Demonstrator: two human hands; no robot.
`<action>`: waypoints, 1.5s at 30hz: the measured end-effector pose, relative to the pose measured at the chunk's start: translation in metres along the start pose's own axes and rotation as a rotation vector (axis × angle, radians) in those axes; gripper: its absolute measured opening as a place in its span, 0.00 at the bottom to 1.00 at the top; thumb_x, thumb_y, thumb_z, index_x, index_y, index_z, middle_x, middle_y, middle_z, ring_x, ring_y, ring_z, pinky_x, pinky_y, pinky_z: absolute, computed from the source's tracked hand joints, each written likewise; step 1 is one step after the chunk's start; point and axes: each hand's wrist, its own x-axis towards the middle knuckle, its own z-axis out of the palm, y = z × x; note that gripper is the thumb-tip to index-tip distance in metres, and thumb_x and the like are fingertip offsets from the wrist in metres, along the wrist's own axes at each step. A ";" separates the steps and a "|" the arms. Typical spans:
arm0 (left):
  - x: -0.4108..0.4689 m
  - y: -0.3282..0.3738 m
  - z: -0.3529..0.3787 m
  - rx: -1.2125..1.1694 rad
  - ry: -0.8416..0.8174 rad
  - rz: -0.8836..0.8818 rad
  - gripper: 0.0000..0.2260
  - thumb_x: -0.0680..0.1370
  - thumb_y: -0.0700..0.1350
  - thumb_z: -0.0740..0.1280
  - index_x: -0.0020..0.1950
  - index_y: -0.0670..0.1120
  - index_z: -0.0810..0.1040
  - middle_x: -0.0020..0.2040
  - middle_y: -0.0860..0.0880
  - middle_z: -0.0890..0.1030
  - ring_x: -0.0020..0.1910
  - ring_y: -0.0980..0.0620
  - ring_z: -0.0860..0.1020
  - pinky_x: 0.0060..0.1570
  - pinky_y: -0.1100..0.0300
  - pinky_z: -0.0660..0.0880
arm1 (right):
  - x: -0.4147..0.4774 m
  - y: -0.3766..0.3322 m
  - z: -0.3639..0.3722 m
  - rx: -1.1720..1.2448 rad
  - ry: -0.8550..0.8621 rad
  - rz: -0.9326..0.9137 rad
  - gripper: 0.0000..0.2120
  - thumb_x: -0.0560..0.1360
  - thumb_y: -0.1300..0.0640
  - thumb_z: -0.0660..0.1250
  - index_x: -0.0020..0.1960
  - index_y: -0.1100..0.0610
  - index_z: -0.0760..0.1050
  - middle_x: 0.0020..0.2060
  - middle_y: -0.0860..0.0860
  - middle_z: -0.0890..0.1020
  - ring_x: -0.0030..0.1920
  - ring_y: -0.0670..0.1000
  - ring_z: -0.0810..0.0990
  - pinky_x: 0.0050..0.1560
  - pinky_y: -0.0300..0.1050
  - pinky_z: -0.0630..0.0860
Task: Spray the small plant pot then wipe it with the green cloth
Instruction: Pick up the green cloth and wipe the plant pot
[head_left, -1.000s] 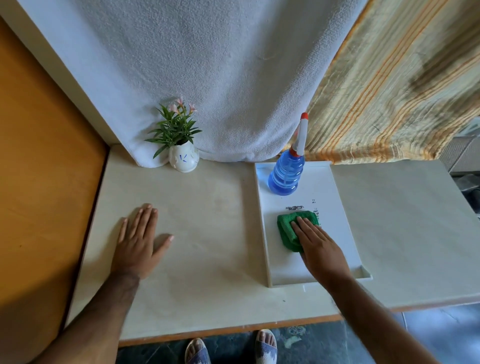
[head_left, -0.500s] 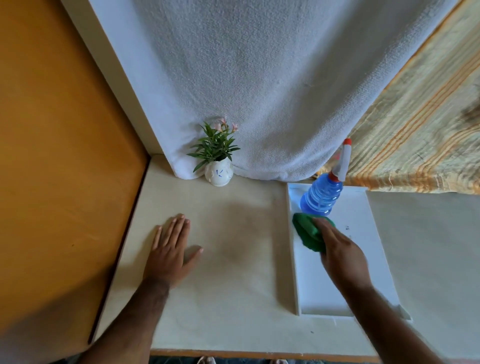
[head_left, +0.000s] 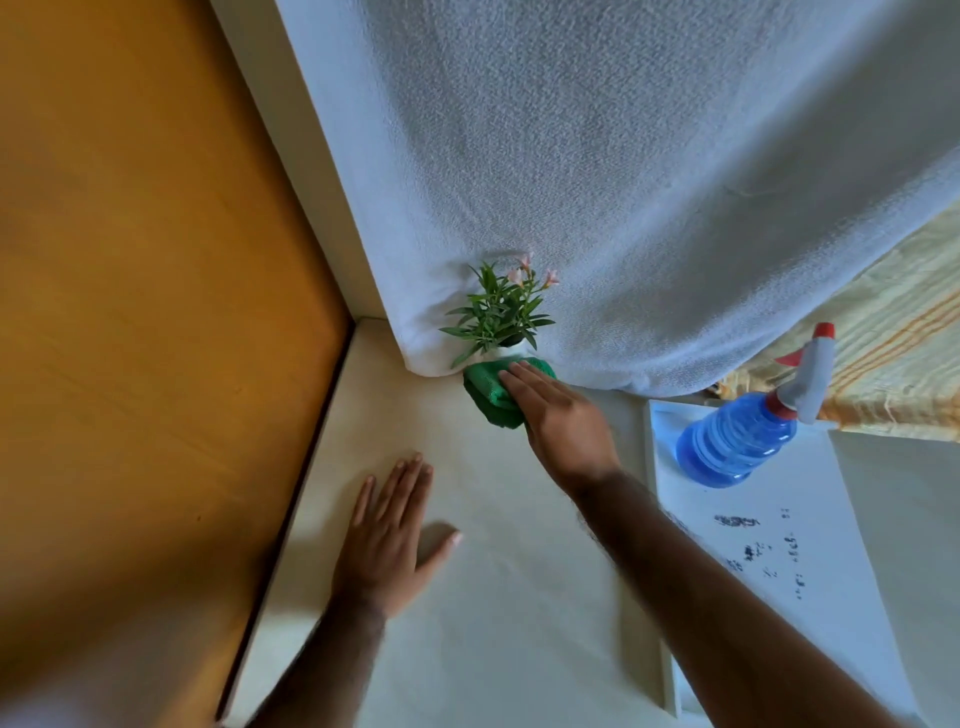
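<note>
The right hand (head_left: 563, 423) has carried the green cloth (head_left: 491, 395) off the white tray (head_left: 779, 530) and now presses it, fingers closed over it, against the small plant pot (head_left: 506, 353) at the table's back edge (wiping has likely begun), while the left hand (head_left: 387, 540) lies flat and empty, fingers spread.

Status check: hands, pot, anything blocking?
Right hand presses green cloth against pot. Left hand flat on table, empty. Nothing blocking.

Mid-frame, the plant pot (head_left: 511, 353) stands on the desk (head_left: 519, 597) against the towel (head_left: 623, 182), cloth (head_left: 488, 392) before it; spray bottle (head_left: 737, 441) on the tray (head_left: 810, 545) at right.
</note>
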 end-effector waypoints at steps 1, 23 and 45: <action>0.000 0.001 0.001 -0.002 -0.006 -0.003 0.41 0.80 0.71 0.54 0.85 0.47 0.55 0.86 0.48 0.57 0.84 0.50 0.56 0.81 0.41 0.58 | 0.003 0.002 0.004 -0.005 0.004 0.000 0.25 0.67 0.75 0.75 0.64 0.65 0.81 0.62 0.61 0.83 0.62 0.62 0.82 0.58 0.57 0.81; 0.001 0.000 -0.003 0.006 -0.074 -0.029 0.41 0.80 0.72 0.53 0.85 0.50 0.50 0.86 0.50 0.53 0.85 0.52 0.50 0.81 0.43 0.54 | 0.009 0.012 0.034 -0.057 0.012 -0.137 0.19 0.75 0.65 0.59 0.60 0.65 0.83 0.60 0.61 0.84 0.60 0.61 0.83 0.58 0.57 0.81; 0.001 0.001 -0.004 0.007 -0.070 -0.026 0.41 0.80 0.71 0.54 0.85 0.48 0.51 0.86 0.49 0.54 0.85 0.51 0.53 0.81 0.40 0.58 | 0.005 0.012 0.038 -0.019 -0.028 -0.182 0.20 0.76 0.63 0.57 0.59 0.64 0.84 0.59 0.59 0.85 0.60 0.59 0.84 0.59 0.56 0.81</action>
